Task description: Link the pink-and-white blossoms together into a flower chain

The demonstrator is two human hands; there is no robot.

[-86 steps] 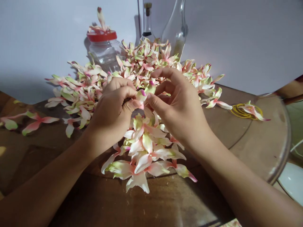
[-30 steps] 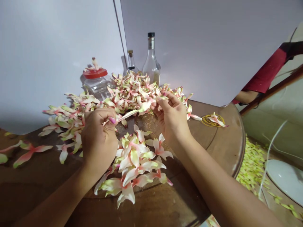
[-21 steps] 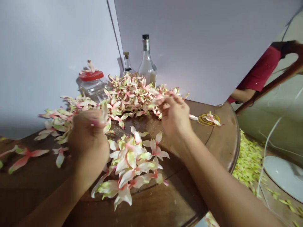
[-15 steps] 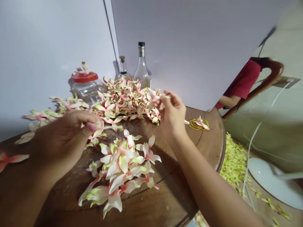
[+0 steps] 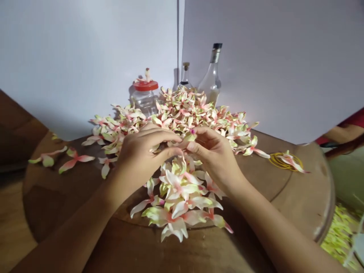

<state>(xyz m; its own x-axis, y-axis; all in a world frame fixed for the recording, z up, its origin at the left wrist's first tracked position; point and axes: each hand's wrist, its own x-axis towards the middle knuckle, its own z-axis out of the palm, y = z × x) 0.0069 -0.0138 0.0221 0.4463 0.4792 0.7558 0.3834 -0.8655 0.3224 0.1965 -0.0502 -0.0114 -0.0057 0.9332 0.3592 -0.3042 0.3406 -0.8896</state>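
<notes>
My left hand [image 5: 142, 155] and my right hand [image 5: 217, 157] meet over a round wooden table [image 5: 298, 197]. Both are closed in a pinch on a small pink-and-green flower [image 5: 190, 136] held between their fingertips. Right under my hands lies a bunch of strung pink, white and green flowers [image 5: 182, 197]. Behind my hands a large heap of loose flowers [image 5: 187, 110] spreads across the back of the table.
A clear jar with a red lid [image 5: 145, 96] and two glass bottles [image 5: 212, 77] stand against the white wall. Yellow rubber bands [image 5: 280, 160] lie at the right. Stray flowers [image 5: 74, 161] lie at the left. Green scraps [image 5: 339, 235] cover the floor.
My hands had parted, the left swinging out left and the right reaching into the heap. Now they have come back together over the bunch, pinching one flower. The view swung left.
</notes>
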